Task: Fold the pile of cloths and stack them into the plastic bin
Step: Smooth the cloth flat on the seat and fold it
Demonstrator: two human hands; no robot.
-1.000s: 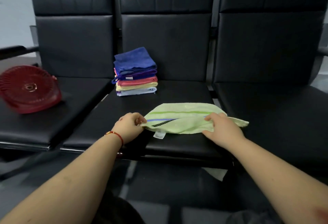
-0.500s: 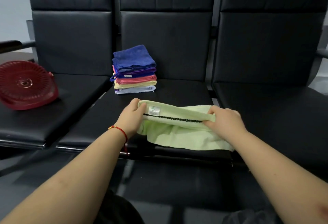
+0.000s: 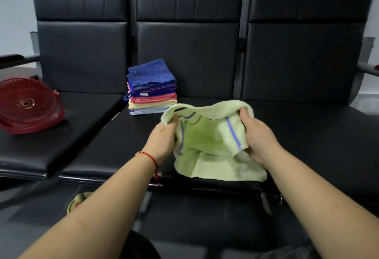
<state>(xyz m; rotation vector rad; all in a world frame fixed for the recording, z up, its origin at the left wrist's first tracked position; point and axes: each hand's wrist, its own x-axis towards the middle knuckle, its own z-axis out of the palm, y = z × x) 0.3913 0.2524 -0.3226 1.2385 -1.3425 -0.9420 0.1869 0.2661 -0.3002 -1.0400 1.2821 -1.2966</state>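
Nearest the camera: two bare forearms reaching forward over a dark floor; a pale green round object [image 3: 77,202], partly hidden by the left forearm, lies low at the left.

Left wrist: red string bracelet [image 3: 150,157] with a small gold bead.

Left hand [image 3: 162,137]: fingers curled round the left upper edge of a light green towel [image 3: 207,146], gripping it.

Right hand [image 3: 259,135]: fingers and thumb pinch the towel's right upper edge, a blue stripe running beside the palm.

Light green towel: lifted and bowed open between the two hands, its lower part resting on the front of the middle black seat [image 3: 114,150].

Behind it, on the same seat near the backrest: stack of folded cloths [image 3: 151,88], dark blue on top, then purple, pink, yellow and pale blue.

Left seat: red plastic bin [image 3: 28,105], tipped so its ribbed round base faces the camera, well apart from the stack.

Farthest: three black padded backrests against a pale wall.
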